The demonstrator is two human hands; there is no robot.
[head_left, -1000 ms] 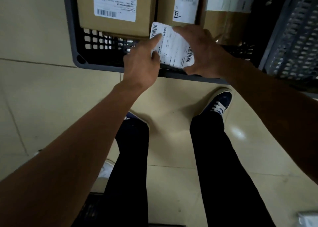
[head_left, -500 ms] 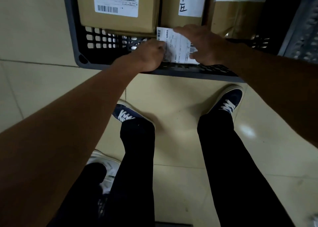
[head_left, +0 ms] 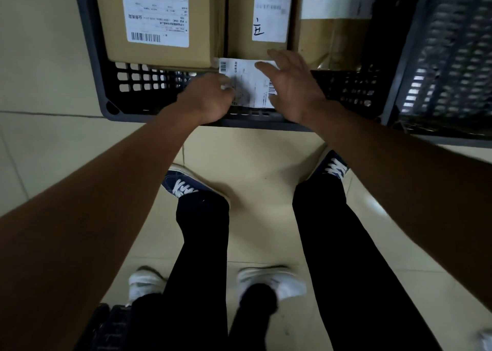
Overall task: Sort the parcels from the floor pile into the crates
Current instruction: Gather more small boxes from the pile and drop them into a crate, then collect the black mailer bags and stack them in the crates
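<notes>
A small parcel with a white shipping label lies in the near part of the dark grey crate, just inside its front wall. My left hand grips the parcel's left edge with curled fingers. On its right side rests my right hand, fingers spread and straight. Three brown cardboard parcels fill the crate behind it: a large one on the left, a narrow one with a handwritten mark, and one on the right.
A second perforated grey crate stands to the right. My blue shoes are on the beige tiled floor before the crate. Another person's white shoes are behind me, and a black object sits at the bottom left.
The small parcel went from tilted above the crate's front edge down into the crate, lying flatter. My right hand's fingers spread out over it.
</notes>
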